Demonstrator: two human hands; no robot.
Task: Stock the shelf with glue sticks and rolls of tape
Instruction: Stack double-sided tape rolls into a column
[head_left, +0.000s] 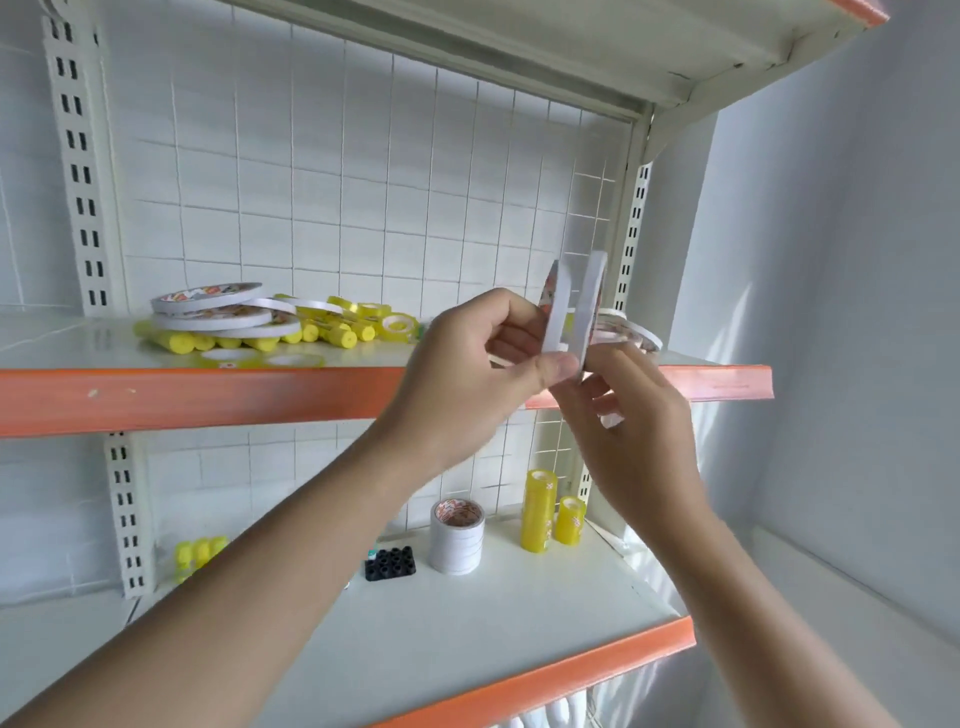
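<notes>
Left hand (483, 358) pinching one thin white tape roll (557, 306) upright on edge, right hand (634, 410) gripping a second thin roll (592, 306) just beside it, both raised before the upper shelf (208, 395). Below: stacked white tape (457, 540), yellow rolls (540, 512). Beyond, left: glue sticks (270, 338) under flat tape rolls (218, 309)

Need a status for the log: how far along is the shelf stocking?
Partly done. Lower shelf already holds a neat white tape stack, two yellow tape stacks and a black holder. In hand: the left hand and right hand hold two thin white tape rolls on edge. Left: the loose pile of yellow glue sticks and flat tape rolls on the upper shelf.
</notes>
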